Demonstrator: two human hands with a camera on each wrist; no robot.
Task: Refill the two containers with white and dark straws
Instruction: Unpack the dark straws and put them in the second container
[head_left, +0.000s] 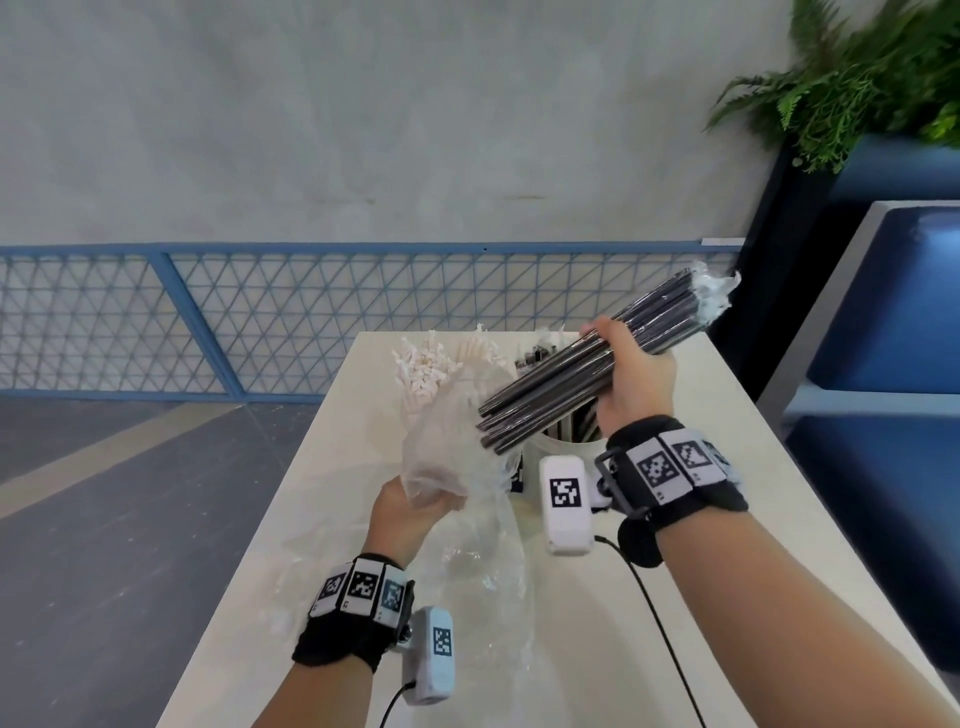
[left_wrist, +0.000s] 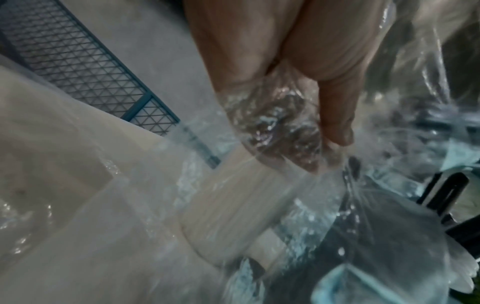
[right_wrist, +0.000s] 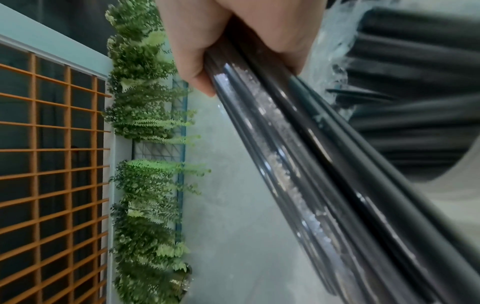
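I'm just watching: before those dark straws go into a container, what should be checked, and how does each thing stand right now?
1. Firm hold on the dark straws: ok, the right hand is wrapped round the middle of the bundle.
2. Bundle free of wrapping: not ok, clear plastic wrap still clings to its far end.
3. Container with dark straws within reach: ok, it stands just below the bundle on the table.
4. Room inside that container: cannot tell, the hand and bundle hide most of its opening.
5. Left hand free to help: not ok, it grips the plastic bag around the white straws.
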